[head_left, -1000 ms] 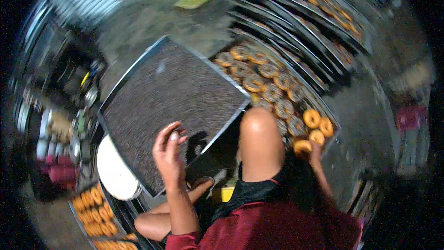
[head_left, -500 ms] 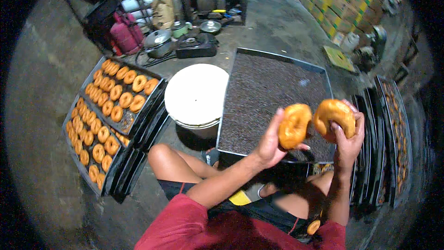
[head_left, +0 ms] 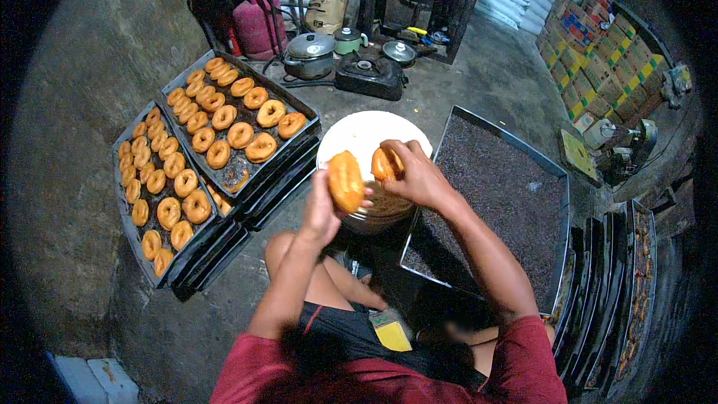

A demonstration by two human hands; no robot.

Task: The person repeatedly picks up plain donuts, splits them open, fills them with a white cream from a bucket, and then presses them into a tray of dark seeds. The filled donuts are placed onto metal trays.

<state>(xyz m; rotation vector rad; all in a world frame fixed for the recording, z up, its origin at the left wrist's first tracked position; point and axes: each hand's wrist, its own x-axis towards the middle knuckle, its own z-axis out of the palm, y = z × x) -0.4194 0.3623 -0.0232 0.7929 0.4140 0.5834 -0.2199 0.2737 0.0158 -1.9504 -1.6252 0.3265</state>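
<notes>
A golden-brown doughnut (head_left: 346,182) is in my left hand (head_left: 320,217), turned partly edge-on, with the fingers wrapped round it. My right hand (head_left: 424,177) grips a second doughnut (head_left: 385,164) and partly covers it. Both are held up in front of a round bucket (head_left: 340,126) with a flat, bright white top; whether either touches that top, I cannot tell. To the right of the bucket lies a large metal tray (head_left: 426,213) spread with dark brown sprinkles (head_left: 508,187).
On the left, two trays of ring doughnuts (head_left: 241,135) rest on stacked dark trays (head_left: 213,254). More trays (head_left: 636,299) stand at the right. Beyond the bucket are a gas stove (head_left: 368,75), a pot (head_left: 310,56) and a pink gas cylinder (head_left: 259,22). Cardboard boxes (head_left: 598,67) are piled far right.
Both hands, each with its doughnut, have moved left from above the sprinkle tray to the bucket. My view has shifted, with the bucket and sprinkle tray now further right.
</notes>
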